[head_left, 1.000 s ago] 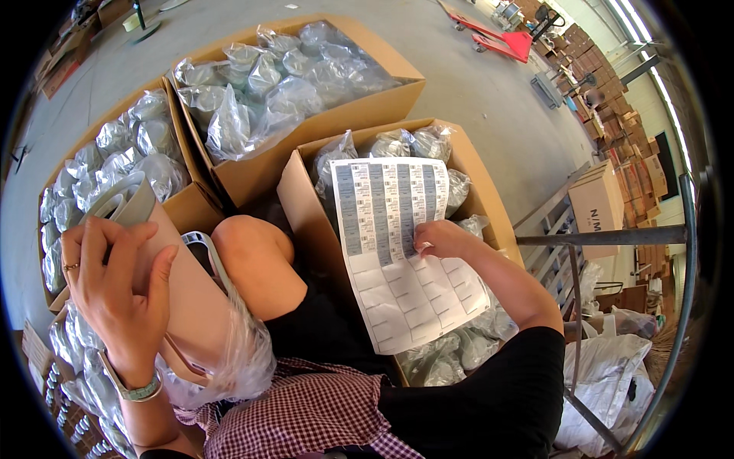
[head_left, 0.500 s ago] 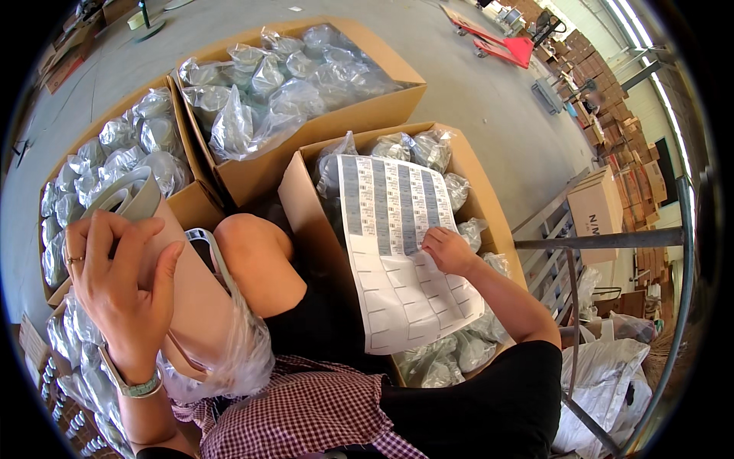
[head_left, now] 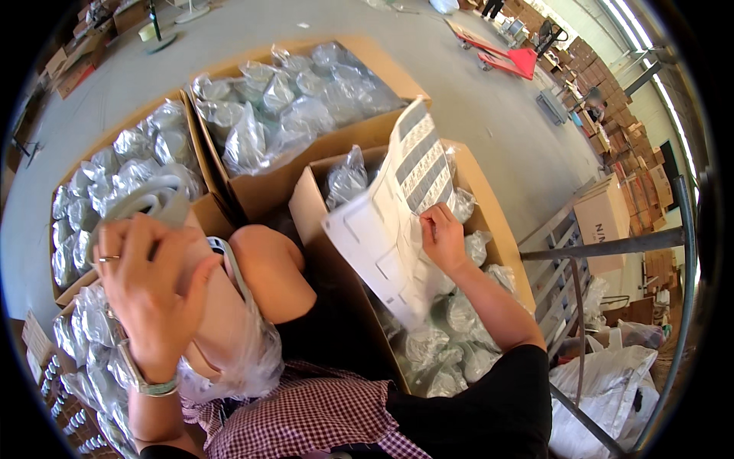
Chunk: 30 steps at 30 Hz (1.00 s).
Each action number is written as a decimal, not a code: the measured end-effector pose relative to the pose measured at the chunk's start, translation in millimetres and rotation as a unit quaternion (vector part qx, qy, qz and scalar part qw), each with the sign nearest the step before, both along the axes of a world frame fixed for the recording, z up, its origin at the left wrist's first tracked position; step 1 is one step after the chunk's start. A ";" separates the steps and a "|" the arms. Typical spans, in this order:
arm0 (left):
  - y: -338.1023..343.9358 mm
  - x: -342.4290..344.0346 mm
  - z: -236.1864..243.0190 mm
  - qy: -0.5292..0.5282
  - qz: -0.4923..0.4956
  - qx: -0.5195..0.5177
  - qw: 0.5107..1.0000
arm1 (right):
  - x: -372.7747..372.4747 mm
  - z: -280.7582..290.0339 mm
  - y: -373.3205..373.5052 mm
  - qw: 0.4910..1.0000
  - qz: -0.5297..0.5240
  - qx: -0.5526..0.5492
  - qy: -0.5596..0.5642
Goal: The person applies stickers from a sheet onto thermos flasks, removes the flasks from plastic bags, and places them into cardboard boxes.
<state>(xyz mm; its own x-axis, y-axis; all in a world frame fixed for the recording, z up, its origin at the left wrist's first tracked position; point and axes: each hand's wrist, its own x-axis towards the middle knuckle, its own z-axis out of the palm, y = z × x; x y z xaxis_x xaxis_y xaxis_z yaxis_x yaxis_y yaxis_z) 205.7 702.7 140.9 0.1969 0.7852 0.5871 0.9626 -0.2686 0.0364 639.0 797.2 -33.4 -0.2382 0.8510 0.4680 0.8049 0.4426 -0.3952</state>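
Note:
A pink tumbler [head_left: 237, 325] with a grey lid [head_left: 170, 203] and a pale handle leans on my lap. A clear plastic bag [head_left: 267, 356] is bunched around its lower part. My left hand [head_left: 157, 294] curls around the tumbler just below the lid, thumb against the pink side. Over the nearest box, my right hand [head_left: 443, 241] pinches a white sheet of stickers [head_left: 371, 229] by its right side. The far half of this sheet carries grey printed labels; its near half is blank backing, bent and partly blurred.
Bagged items fill the open cartons ahead [head_left: 279, 164], at left [head_left: 67, 264] and under the sheet [head_left: 482, 172]. A metal rail [head_left: 604, 243] stands to my right, near a white sack [head_left: 604, 390]. Farther off are a red pallet jack [head_left: 512, 63] and stacked boxes.
The sticker sheet has tilted and curled, its near end swinging left and up in my right hand. My left hand stays at the tumbler. The whole view has shifted slightly.

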 end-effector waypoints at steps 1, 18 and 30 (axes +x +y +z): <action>1.3 1.4 1.0 -0.002 -0.014 -0.002 1.000 | -19.2 7.4 5.5 0.999 -0.004 0.012 0.038; 33.6 -11.1 15.6 -0.212 -0.118 -0.114 0.963 | -217.2 127.4 -35.5 0.790 0.144 0.122 -0.583; 7.2 -30.4 34.9 -0.321 -0.165 -0.287 0.888 | -191.9 136.2 -23.1 0.942 0.302 0.147 -0.020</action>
<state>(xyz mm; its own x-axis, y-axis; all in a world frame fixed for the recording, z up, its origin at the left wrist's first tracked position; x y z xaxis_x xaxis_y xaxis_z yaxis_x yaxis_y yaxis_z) 175.3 710.0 175.8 0.2420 0.9527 0.1841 0.5667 -0.2928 0.7702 447.0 774.1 102.8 -0.6596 0.3896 0.6428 0.3829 0.9101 -0.1586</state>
